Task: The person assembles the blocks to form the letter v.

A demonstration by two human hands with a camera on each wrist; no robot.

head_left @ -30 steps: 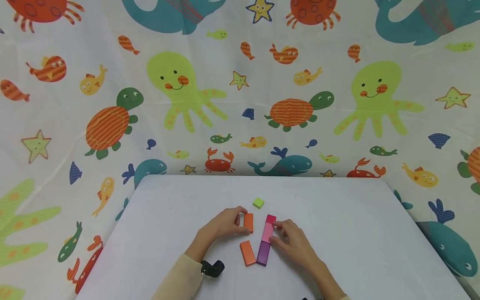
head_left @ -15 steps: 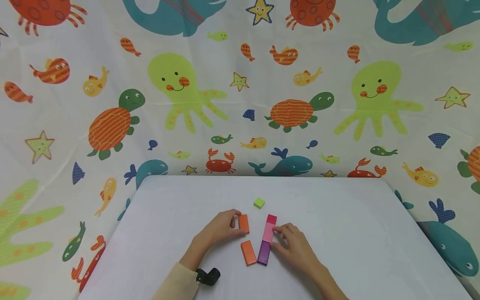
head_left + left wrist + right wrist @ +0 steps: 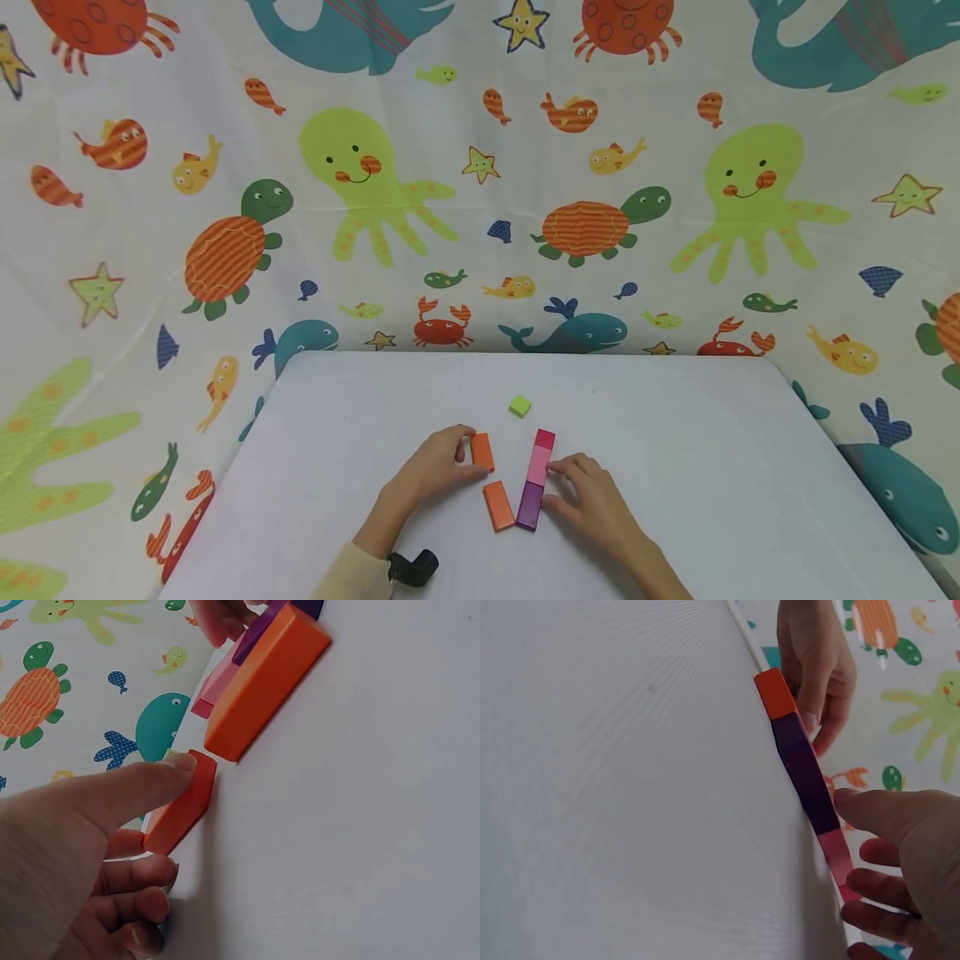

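My left hand (image 3: 433, 462) pinches an orange block (image 3: 483, 452) by its two ends, thumb on the near end and a fingertip at the far end. A second orange block (image 3: 498, 506) lies just nearer to me, its lower corner at the foot of a purple block (image 3: 529, 505). From the purple one a row runs away from me: a pink block (image 3: 539, 462), then a small magenta block (image 3: 545, 439). Beside this row rests my right hand (image 3: 600, 504), fingers loosely bent, thumb at the purple block (image 3: 806, 776) and a fingertip by the pink one.
A small lime green block (image 3: 520, 406) sits beyond the others on the white table (image 3: 712, 442). Behind the table hangs a curtain (image 3: 480, 250) printed with sea animals. A black wrist-worn device (image 3: 414, 568) is on the left forearm.
The orange block in my left hand has moved left and slightly toward me, away from the pink row, and turned a little. My right hand has slid slightly nearer along the row.
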